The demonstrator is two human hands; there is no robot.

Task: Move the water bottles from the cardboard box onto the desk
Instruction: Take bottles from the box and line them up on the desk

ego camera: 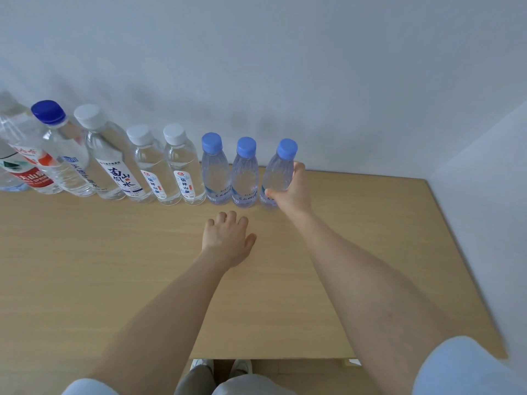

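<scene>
Sleeves (470,369), shoes (241,367) below desk (114,252), bottles (185,172) lining wall (285,67), right hand (293,189) gripping end bottle (278,169)

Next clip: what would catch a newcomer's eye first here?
A row of clear plastic water bottles lines the back edge of the light wooden desk. The right hand grips the rightmost blue-capped bottle; the left hand is open just in front of the row.
</scene>
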